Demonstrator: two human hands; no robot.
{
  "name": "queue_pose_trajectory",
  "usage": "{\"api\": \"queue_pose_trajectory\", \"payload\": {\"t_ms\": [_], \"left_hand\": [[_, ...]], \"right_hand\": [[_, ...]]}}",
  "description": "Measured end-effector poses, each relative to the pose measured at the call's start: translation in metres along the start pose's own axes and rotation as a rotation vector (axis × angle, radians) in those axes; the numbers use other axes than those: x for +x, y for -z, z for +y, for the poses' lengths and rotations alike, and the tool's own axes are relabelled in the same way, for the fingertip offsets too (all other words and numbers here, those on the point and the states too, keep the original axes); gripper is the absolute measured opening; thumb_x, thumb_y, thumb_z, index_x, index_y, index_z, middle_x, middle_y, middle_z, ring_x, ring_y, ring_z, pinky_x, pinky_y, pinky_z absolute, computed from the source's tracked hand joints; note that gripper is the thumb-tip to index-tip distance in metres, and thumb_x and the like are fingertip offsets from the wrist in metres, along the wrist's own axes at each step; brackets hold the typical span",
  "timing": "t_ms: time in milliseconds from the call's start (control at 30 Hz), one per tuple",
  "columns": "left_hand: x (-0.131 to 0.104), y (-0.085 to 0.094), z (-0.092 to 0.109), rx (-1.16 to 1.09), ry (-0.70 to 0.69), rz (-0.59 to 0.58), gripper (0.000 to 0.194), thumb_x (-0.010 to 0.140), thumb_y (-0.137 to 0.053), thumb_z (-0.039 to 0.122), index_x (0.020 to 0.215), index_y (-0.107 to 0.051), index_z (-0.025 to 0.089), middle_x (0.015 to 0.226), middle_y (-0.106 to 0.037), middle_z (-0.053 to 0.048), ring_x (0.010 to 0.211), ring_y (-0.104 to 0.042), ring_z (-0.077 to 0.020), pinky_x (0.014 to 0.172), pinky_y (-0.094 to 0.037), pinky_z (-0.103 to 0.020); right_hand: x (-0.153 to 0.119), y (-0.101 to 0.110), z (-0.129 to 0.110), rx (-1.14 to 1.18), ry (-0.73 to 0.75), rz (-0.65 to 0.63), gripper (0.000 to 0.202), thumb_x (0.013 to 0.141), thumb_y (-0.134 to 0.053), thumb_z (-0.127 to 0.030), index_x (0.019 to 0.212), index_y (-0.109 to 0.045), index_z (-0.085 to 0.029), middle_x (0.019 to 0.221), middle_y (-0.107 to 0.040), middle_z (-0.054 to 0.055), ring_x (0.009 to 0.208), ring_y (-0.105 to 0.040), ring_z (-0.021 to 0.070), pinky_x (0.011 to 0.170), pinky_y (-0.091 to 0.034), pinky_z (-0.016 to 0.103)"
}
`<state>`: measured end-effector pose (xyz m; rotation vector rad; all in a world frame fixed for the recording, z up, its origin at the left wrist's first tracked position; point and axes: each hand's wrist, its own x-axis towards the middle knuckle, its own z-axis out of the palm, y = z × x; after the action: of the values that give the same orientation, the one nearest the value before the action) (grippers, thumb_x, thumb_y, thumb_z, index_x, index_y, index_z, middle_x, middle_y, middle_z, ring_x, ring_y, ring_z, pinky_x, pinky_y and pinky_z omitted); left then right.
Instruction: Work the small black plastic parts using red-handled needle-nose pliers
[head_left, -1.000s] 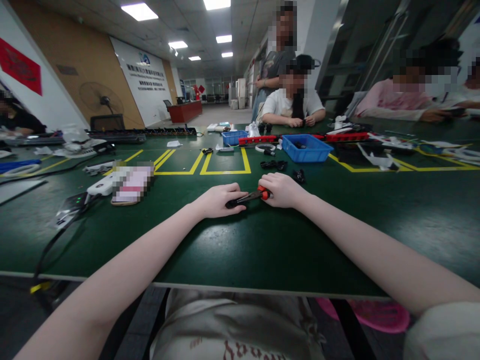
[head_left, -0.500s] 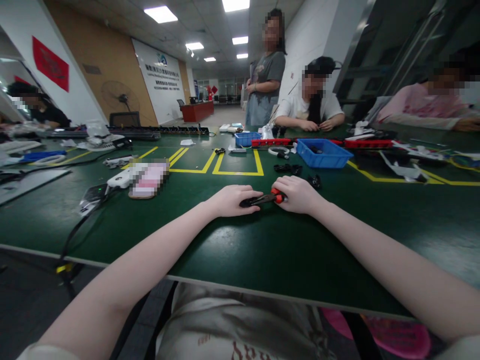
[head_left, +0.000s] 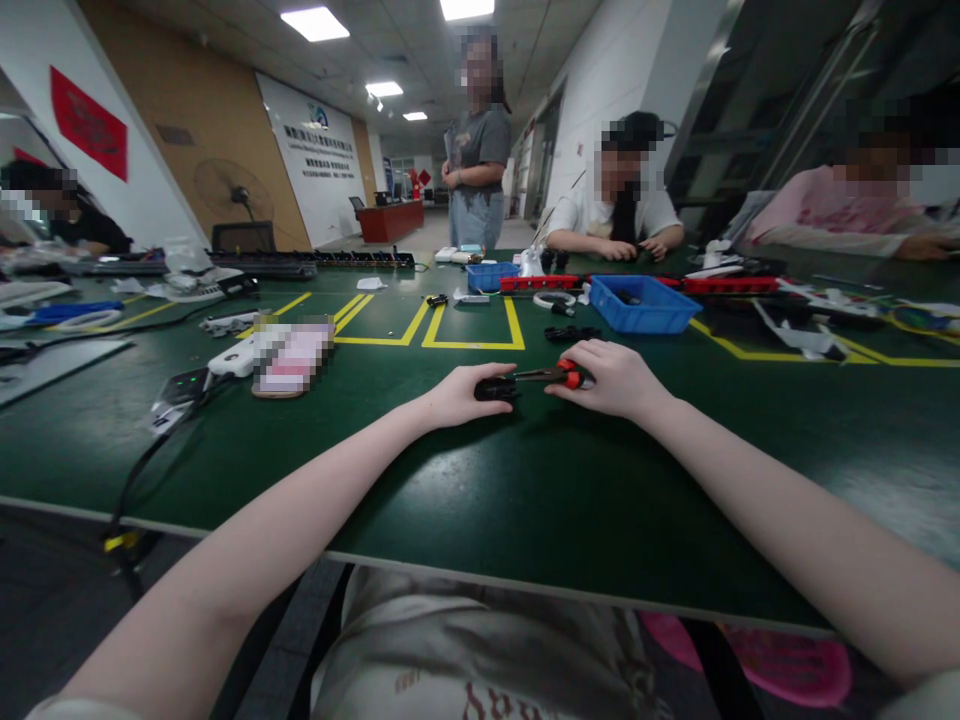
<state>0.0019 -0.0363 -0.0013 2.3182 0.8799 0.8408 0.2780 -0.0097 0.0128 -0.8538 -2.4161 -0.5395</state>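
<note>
My left hand [head_left: 459, 396] holds a small black part [head_left: 495, 390] between thumb and fingers, just above the green table [head_left: 420, 500]. Gripped by its red handles, a pair of pliers [head_left: 541, 375] is in my right hand [head_left: 616, 378]. The metal jaws point left and reach the upper right end of the black part; whether they touch it is too small to tell. Behind my right hand, several black pieces [head_left: 572, 333] lie on the table.
A blue bin [head_left: 643, 305] stands behind my right hand, a smaller blue bin [head_left: 491, 276] farther back. At the left lie a phone [head_left: 289, 362], a white power strip [head_left: 238, 360] and cables. People sit across the table; one person [head_left: 478, 150] stands behind it.
My right hand has shifted slightly right and up, drawing the pliers back from my left hand, so more of the black part shows. The standing person appears farther left.
</note>
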Motion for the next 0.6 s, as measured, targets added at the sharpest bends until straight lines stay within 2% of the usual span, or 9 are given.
{"api": "queue_pose_trajectory", "payload": {"t_ms": [100, 200, 300, 400, 600], "left_hand": [[0.001, 0.000, 0.004, -0.020, 0.036, -0.027, 0.053, 0.081, -0.074, 0.028, 0.128, -0.060, 0.010, 0.127, -0.066, -0.014, 0.116, -0.062, -0.0250, 0.104, -0.045, -0.039], [0.000, -0.001, 0.008, -0.014, 0.037, -0.065, 0.043, 0.081, -0.074, 0.034, 0.117, -0.065, 0.013, 0.110, -0.070, -0.009, 0.099, -0.065, -0.0222, 0.089, -0.049, -0.033], [-0.001, -0.001, 0.012, -0.017, 0.039, -0.110, 0.034, 0.081, -0.073, 0.040, 0.103, -0.065, 0.014, 0.093, -0.068, -0.003, 0.084, -0.062, -0.0183, 0.075, -0.046, -0.028], [-0.002, 0.000, 0.017, -0.036, 0.049, -0.153, 0.033, 0.081, -0.072, 0.044, 0.094, -0.063, 0.015, 0.085, -0.064, 0.000, 0.077, -0.058, -0.0157, 0.068, -0.042, -0.026], [-0.003, 0.002, 0.025, -0.003, 0.092, -0.210, 0.031, 0.086, -0.064, 0.048, 0.086, -0.059, 0.017, 0.074, -0.056, 0.003, 0.067, -0.052, -0.0134, 0.061, -0.036, -0.025]], "right_hand": [[0.001, 0.007, 0.001, -0.019, 0.005, -0.043, 0.039, 0.084, -0.060, -0.055, 0.089, -0.061, -0.017, 0.087, -0.067, 0.010, 0.077, -0.062, 0.0226, 0.067, -0.045, 0.033], [0.003, 0.013, 0.000, -0.055, 0.034, -0.092, 0.043, 0.088, -0.052, -0.058, 0.089, -0.061, -0.016, 0.087, -0.066, 0.011, 0.075, -0.061, 0.0221, 0.063, -0.042, 0.032], [0.005, 0.019, -0.002, -0.088, 0.069, -0.129, 0.041, 0.096, -0.041, -0.050, 0.090, -0.063, -0.016, 0.086, -0.067, 0.011, 0.074, -0.060, 0.0215, 0.064, -0.041, 0.032], [0.005, 0.024, -0.004, -0.091, 0.098, -0.150, 0.040, 0.100, -0.032, -0.037, 0.089, -0.065, -0.016, 0.084, -0.067, 0.009, 0.075, -0.060, 0.0198, 0.066, -0.040, 0.031], [0.007, 0.027, -0.012, -0.097, 0.077, -0.141, 0.041, 0.099, -0.031, -0.029, 0.086, -0.067, -0.015, 0.084, -0.070, 0.010, 0.078, -0.061, 0.0204, 0.070, -0.041, 0.033]]}}
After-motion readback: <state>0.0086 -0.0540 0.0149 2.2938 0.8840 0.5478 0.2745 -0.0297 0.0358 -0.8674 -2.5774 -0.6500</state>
